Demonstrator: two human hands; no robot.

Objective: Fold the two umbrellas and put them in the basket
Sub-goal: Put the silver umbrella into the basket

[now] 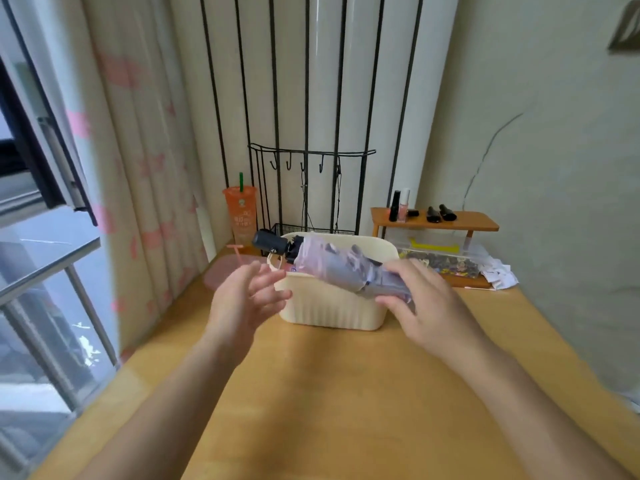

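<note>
In the head view, the folded umbrella [332, 268] is gripped at its canopy end by the right hand [422, 306] and held tilted over the basket [329, 313], presumably for lowering in. The left hand [249, 296] is held spread and empty beside the rim.

The right hand [420, 306] hides one end of the umbrella [332, 268]
</note>
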